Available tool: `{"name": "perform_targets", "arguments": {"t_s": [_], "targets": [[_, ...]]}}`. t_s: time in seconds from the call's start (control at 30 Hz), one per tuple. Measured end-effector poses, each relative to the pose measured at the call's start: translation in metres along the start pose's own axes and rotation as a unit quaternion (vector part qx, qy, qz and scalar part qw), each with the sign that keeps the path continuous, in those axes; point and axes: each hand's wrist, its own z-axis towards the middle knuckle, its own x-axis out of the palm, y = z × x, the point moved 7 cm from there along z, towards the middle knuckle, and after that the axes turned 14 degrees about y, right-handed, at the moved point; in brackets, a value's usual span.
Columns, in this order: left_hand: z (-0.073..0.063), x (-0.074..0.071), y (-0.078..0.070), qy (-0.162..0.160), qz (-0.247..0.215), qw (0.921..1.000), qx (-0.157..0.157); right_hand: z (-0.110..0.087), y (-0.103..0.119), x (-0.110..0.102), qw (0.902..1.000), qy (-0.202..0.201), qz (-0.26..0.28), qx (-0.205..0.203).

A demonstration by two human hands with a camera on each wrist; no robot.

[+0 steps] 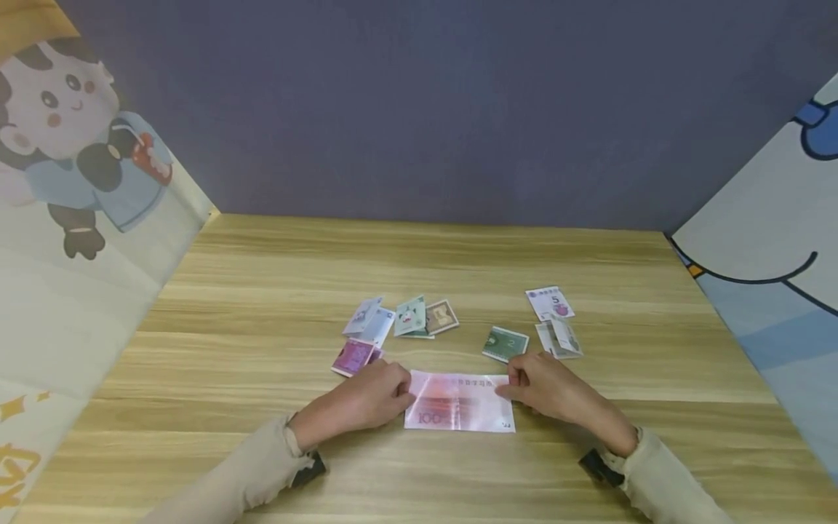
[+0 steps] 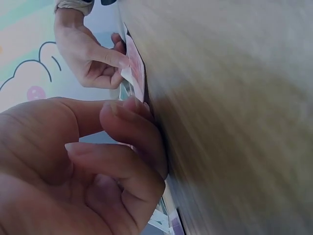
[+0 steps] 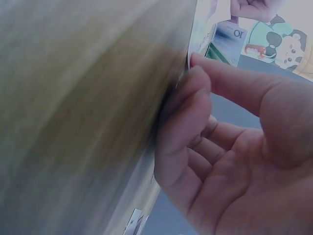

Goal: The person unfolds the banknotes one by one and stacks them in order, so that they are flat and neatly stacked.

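Note:
A pink 100 banknote (image 1: 458, 411), printed like play money, lies spread out near the front of the table with a crease down its middle. My left hand (image 1: 369, 397) pinches its left edge between thumb and curled fingers. At the opposite edge, my right hand (image 1: 556, 389) pinches the upper right part the same way. In the left wrist view the pink note (image 2: 136, 68) stretches between both hands, low over the wood. The right wrist view shows the right thumb and forefinger (image 3: 195, 78) meeting at the note's edge.
Beyond the left hand lie folded notes: a purple one (image 1: 353, 356), a blue one (image 1: 376, 326), a green one (image 1: 410, 316) and a brown one (image 1: 441, 316). A green 2 note (image 1: 505, 343), a 5 note (image 1: 550, 302) and a grey folded note (image 1: 559, 338) lie toward the right.

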Motion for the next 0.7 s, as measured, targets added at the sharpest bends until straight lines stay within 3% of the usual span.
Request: {"name": "perform_targets", "arguments": {"t_s": [0.33,0.7], "targets": [[-0.002,0.004,0.001,-0.008,0.002,1.0,-0.002,0.0,0.001,0.001,0.9997,0.001,-0.022,0.013],[-0.007,0.003,-0.009,-0.009,0.022,0.9997,0.009,-0.003,0.02,0.0,0.9969,-0.041,-0.068,0.0]]}}
